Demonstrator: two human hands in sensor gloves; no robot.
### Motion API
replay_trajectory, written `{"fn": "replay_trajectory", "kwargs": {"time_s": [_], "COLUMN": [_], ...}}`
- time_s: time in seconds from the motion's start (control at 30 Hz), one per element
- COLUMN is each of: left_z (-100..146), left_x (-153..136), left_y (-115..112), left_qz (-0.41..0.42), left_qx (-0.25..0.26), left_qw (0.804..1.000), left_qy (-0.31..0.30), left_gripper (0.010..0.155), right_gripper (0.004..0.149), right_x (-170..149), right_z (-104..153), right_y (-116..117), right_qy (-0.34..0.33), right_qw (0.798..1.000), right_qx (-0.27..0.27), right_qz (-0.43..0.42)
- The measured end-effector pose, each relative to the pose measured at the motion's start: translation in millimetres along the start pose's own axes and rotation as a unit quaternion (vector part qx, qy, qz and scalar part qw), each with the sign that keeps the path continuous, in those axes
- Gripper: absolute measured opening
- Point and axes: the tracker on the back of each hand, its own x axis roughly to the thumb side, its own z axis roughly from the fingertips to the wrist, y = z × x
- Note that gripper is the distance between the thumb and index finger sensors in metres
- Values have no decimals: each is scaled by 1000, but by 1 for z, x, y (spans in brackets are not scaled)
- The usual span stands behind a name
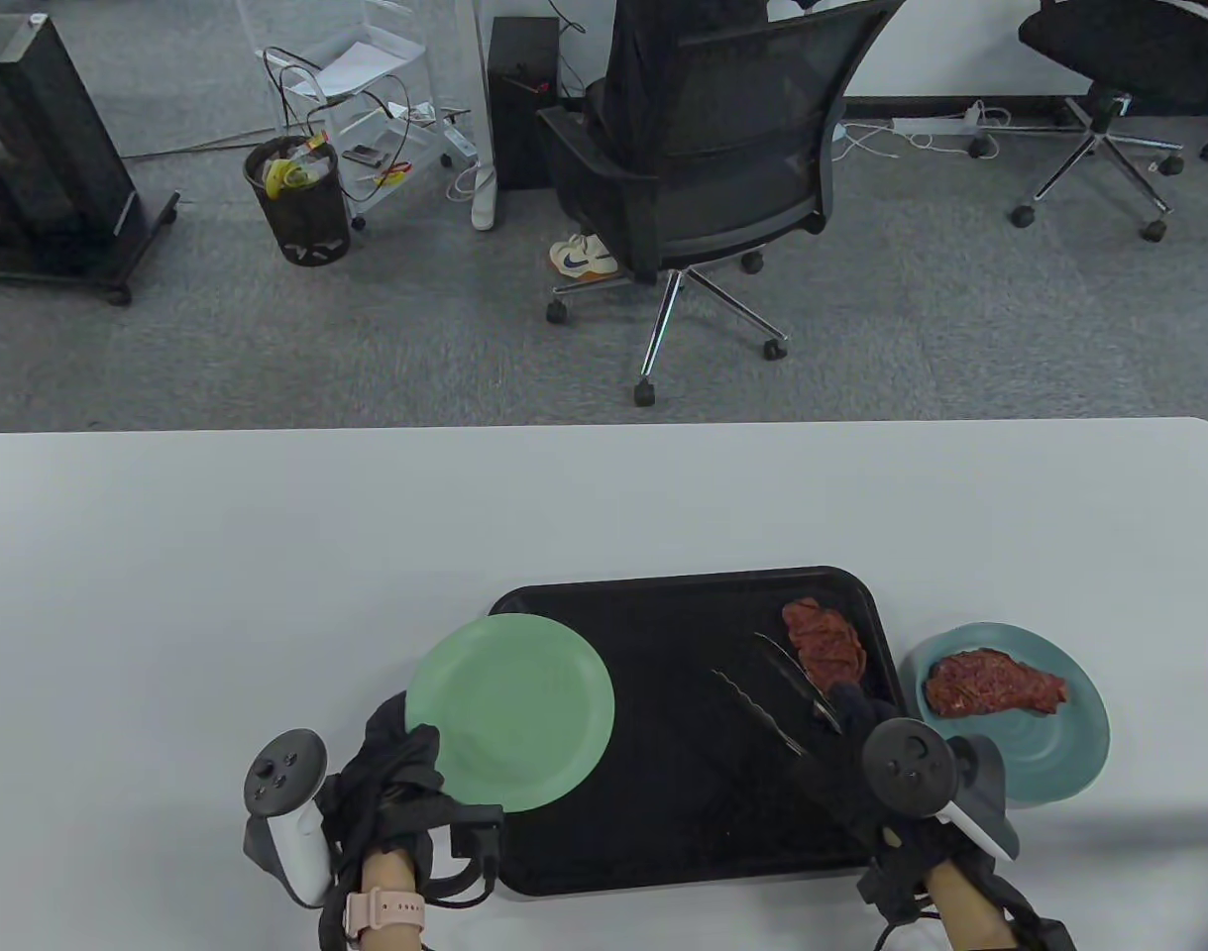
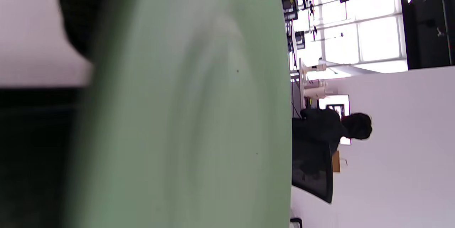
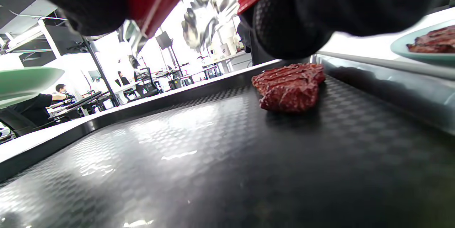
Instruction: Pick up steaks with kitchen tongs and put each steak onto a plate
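A red steak (image 1: 823,642) (image 3: 288,86) lies in the far right corner of the black tray (image 1: 663,852). A second steak (image 1: 994,683) rests on the teal plate (image 1: 1059,763) just right of the tray. My right hand (image 1: 866,753) grips the red-handled metal tongs (image 1: 777,693) (image 3: 199,25), whose arms stand spread apart, tips just left of the tray steak. My left hand (image 1: 395,763) holds the near left rim of an empty green plate (image 1: 512,710) (image 2: 185,114) that overlaps the tray's left edge.
The white table (image 1: 267,555) stretches wide to the left and behind the tray. Beyond its far edge stand an office chair (image 1: 703,178), a bin and a cart on grey carpet.
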Motion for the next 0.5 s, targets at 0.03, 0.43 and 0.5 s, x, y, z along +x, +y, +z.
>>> {"fn": "replay_trajectory", "kwargs": {"time_s": [0.03,0.43,0.5], "left_z": [0,2,2], "left_x": [-1,-2,-3], "left_y": [-4,-38,-37], "left_qz": [3,-53,-55], "left_qx": [-13,-74,-75], "left_qw": [1000,996,996], "left_qy": [0,-6,-1], "left_gripper": [60,60,60], "right_gripper": [85,86,86], "right_x": [-1,-11,-12], "right_z": [0,-2,-3], "right_y": [0,1,0], "right_qy": [1,35,45], "right_qw": [1000,999,997], "right_qx": [1,-3,-7], "right_qz": [0,39,58]}}
